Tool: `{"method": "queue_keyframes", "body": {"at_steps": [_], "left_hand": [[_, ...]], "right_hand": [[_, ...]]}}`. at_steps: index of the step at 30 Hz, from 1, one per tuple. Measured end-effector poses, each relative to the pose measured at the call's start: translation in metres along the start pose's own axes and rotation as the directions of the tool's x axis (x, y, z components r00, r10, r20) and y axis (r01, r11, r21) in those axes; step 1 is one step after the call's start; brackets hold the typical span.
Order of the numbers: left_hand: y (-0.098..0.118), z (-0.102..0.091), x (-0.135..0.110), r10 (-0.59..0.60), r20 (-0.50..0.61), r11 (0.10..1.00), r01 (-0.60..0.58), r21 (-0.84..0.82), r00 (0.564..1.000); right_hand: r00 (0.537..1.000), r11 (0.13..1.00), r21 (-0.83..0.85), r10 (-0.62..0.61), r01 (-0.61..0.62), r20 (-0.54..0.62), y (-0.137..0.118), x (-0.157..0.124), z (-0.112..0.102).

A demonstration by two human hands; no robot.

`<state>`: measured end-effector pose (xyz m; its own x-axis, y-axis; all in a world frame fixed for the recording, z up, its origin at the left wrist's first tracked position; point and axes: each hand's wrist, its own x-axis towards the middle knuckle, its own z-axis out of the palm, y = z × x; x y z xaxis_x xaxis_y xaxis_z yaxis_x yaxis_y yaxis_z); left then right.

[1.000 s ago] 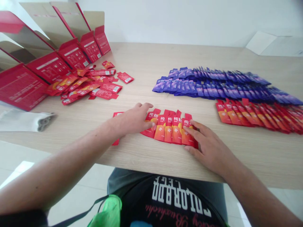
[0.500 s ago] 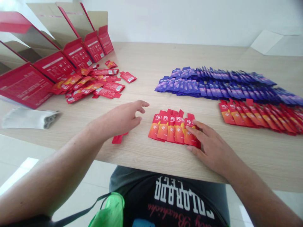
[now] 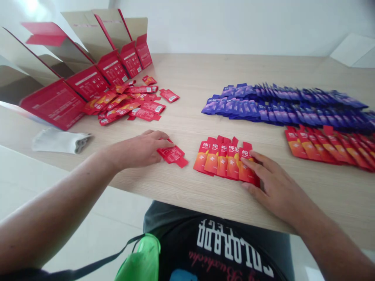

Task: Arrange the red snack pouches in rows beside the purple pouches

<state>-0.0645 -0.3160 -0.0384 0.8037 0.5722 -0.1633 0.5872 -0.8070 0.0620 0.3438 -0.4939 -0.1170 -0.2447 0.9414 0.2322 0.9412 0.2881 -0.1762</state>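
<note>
A short overlapping row of red-orange sachets (image 3: 222, 159) lies near the table's front edge. My right hand (image 3: 271, 185) rests flat on the row's right end, fingers spread. Left of the row lies a single red sachet (image 3: 172, 154), printed back up. My left hand (image 3: 143, 147) covers its left end, fingers curled down onto it.
A loose heap of red sachets (image 3: 129, 105) lies at the back left beside several open red cartons (image 3: 88, 80). A long row of purple sachets (image 3: 281, 105) and a row of red ones (image 3: 328, 146) stretch to the right. A grey folded cloth (image 3: 61, 141) sits at the left edge.
My left hand left the row's left end, drew back to the left and came down on the single red sachet. My right hand stayed on the row. The view shifted left.
</note>
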Motion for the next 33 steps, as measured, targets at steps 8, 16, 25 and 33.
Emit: {"method": "queue_keyframes", "body": {"at_steps": [8,16,25,33], "left_hand": [[0.017,0.014,0.015,-0.198,-0.330,0.978,0.210,0.000,0.923],[0.043,-0.001,0.026,-0.656,-0.031,0.725,0.619,-0.300,0.754],[0.077,0.004,0.048,-0.509,0.101,0.834,0.519,-0.187,0.855],[0.099,0.003,0.053,-0.441,0.058,0.893,0.444,-0.069,0.896]], "right_hand": [[1.000,1.000,0.012,-0.010,0.010,-0.006,-0.001,0.001,-0.002],[1.000,1.000,0.017,0.003,-0.004,0.013,-0.001,0.001,-0.001],[1.000,0.999,0.033,0.007,-0.007,0.001,-0.004,0.001,-0.003],[1.000,0.999,0.037,0.014,-0.014,0.003,-0.005,-0.001,-0.006]]}}
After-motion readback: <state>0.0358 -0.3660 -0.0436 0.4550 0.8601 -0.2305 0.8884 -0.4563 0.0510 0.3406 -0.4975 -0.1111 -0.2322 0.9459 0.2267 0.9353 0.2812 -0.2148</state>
